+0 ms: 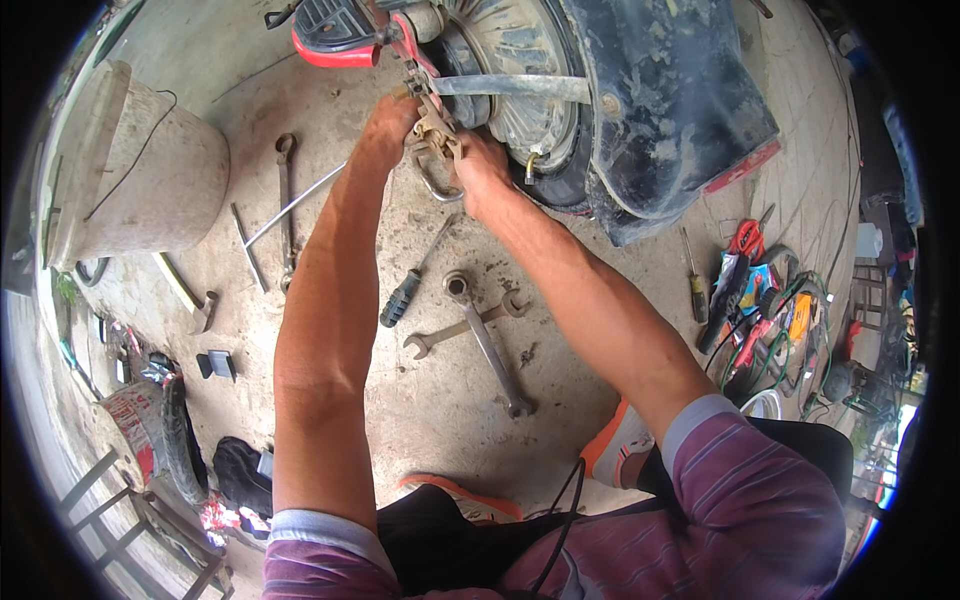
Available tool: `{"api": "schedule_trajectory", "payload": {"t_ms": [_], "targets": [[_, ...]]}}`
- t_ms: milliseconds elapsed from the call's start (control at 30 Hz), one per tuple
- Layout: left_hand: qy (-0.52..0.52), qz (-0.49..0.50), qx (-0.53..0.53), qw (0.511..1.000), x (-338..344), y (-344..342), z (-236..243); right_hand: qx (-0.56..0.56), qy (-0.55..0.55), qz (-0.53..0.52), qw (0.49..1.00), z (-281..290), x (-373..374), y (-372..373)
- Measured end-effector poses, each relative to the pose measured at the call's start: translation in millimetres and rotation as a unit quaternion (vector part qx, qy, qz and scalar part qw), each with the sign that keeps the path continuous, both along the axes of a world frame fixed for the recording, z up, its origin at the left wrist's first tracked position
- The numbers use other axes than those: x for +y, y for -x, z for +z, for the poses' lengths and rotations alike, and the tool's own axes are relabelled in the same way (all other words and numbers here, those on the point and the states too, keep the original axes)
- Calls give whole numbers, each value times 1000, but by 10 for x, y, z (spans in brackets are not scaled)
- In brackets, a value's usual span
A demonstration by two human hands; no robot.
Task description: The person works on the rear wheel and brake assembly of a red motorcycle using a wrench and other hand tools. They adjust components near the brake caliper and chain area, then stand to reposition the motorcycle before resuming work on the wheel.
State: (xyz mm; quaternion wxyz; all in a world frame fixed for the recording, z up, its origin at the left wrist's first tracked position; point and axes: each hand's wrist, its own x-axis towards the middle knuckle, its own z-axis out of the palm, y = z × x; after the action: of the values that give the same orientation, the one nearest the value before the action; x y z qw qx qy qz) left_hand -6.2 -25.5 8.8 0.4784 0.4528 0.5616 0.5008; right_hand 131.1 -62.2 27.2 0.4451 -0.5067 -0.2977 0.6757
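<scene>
Bright, soft light; strong fisheye rim distortion.

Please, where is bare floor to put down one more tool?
The floor is bare between the crossed wrenches and the left shoe. Another bare patch lies between the black mudguard, the right forearm and the screwdriver at right. It is crowded at the heap of tools and wires, far right; metal parts fill the space between left hand and right hand.

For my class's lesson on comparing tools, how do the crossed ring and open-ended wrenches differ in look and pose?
The ring wrench has a closed ring at its upper end; the open-ended wrench has a forked mouth at each end. The ring wrench slants down to the right, the open-ended wrench up to the right. Both are metal, crossed on the floor.
</scene>
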Motion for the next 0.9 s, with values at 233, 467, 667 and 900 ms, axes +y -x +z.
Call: {"api": "schedule_trajectory", "payload": {"t_ms": [233,467,667,900], "targets": [[-18,-9,9,1000,3,22,-20,-31,5,-26,999,-129,48,59],[-122,-35,103,987,23,65,-168,-41,-61,-15,997,-233,67,35],[-154,-57,261,951,42,170,-215,14,94,-48,994,-363,176,58],[-65,-31,114,991,41,83,-153,-67,0,-25,997,-215,84,57]]}}
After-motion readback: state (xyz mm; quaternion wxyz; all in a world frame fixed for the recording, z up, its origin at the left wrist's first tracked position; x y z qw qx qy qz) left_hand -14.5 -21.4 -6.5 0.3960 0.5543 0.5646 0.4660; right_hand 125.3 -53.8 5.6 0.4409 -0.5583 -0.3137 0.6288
